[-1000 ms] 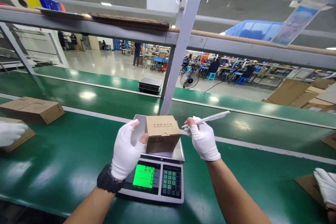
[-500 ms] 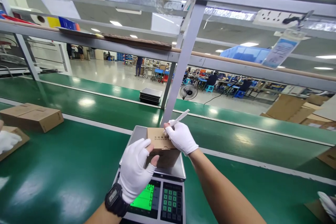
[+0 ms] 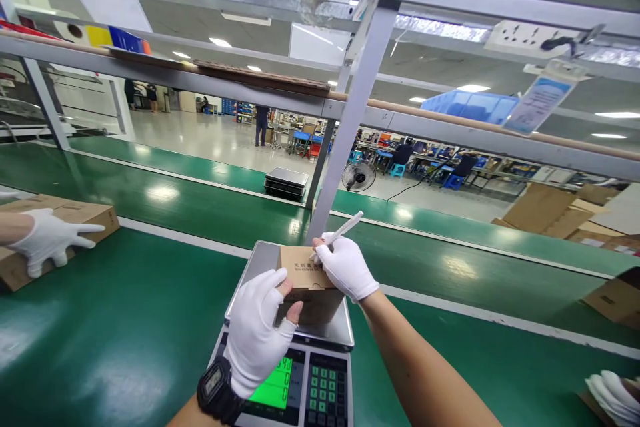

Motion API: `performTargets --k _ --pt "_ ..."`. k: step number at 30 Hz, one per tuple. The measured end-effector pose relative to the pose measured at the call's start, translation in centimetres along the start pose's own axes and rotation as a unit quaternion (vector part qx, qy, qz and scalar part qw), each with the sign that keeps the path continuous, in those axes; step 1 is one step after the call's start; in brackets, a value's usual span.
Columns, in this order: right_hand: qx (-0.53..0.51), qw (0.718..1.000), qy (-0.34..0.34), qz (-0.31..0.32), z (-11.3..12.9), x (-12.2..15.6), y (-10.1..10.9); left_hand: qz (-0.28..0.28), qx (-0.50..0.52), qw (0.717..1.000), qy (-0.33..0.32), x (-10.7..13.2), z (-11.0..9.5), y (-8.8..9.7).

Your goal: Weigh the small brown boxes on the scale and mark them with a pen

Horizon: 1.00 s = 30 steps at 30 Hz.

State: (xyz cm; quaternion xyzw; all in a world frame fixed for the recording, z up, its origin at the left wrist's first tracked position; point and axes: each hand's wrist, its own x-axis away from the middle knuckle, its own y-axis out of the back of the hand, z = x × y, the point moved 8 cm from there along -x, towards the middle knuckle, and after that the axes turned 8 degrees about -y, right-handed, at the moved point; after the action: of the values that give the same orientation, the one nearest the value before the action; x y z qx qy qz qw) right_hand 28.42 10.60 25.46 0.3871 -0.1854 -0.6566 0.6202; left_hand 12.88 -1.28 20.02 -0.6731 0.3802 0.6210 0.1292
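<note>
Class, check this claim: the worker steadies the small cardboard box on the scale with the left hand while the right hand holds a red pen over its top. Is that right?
Not quite. The pen is white, not red, as the head view shows. The rest holds: the left hand steadies the box on the scale, the right hand over its top.

At the lower centre of the frame a scale (image 3: 295, 360) stands on the desk (image 3: 125, 333), and a box (image 3: 307, 283) sits on its pan. The left hand (image 3: 257, 330) is at the box's left side, the right hand (image 3: 345, 267), with a pen (image 3: 345, 228), on its top right. At the left edge a co-worker's hand (image 3: 47, 237) lies on a carton (image 3: 60, 223). More cartons (image 3: 615, 297) lie at the right edge. Behind the scale a post (image 3: 350, 120) rises.
</note>
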Motion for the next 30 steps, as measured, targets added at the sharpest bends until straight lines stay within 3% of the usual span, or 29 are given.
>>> performTargets --k 20,30 --pt "0.029 1.000 -0.002 0.003 0.01 0.02 -0.28 -0.001 -0.001 1.000 0.004 0.08 -0.13 -0.10" --pt "0.050 0.998 -0.008 -0.025 0.01 0.12 -0.14 -0.002 -0.003 1.000 0.012 0.34 0.20 0.03"
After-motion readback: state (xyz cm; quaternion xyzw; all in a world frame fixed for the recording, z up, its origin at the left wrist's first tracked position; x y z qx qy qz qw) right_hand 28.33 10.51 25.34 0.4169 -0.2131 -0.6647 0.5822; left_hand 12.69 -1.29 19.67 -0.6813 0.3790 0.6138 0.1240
